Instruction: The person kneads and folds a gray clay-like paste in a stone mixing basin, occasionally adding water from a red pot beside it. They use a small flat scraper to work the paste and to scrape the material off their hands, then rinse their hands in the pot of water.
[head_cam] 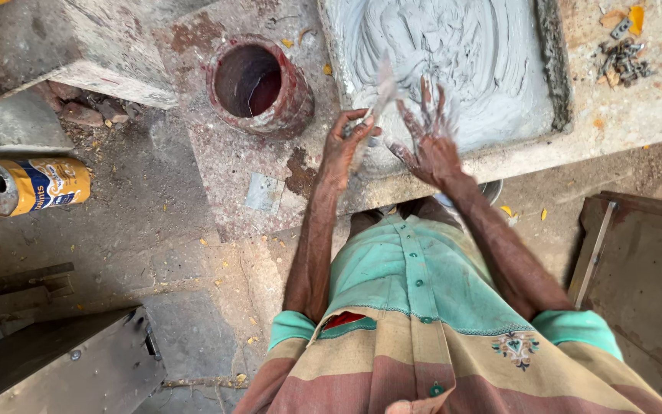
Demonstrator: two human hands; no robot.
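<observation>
A shallow square mould [553,84] filled with wet grey cement [461,54] lies on a stone slab in front of me. My left hand [344,147] holds a thin flat blade [383,90], smeared grey and blurred, at the mould's near left corner. My right hand [429,142] is spread open beside it, its fingers coated in cement and hovering over the near edge of the wet surface. The two hands are close together, almost touching.
A round reddish container [260,84] with an open mouth stands on the slab left of the mould. A small pile of metal bits [622,60] lies at the far right. A yellow and blue tin [28,185] lies on the ground left. A rusty metal sheet [637,268] rests at the right.
</observation>
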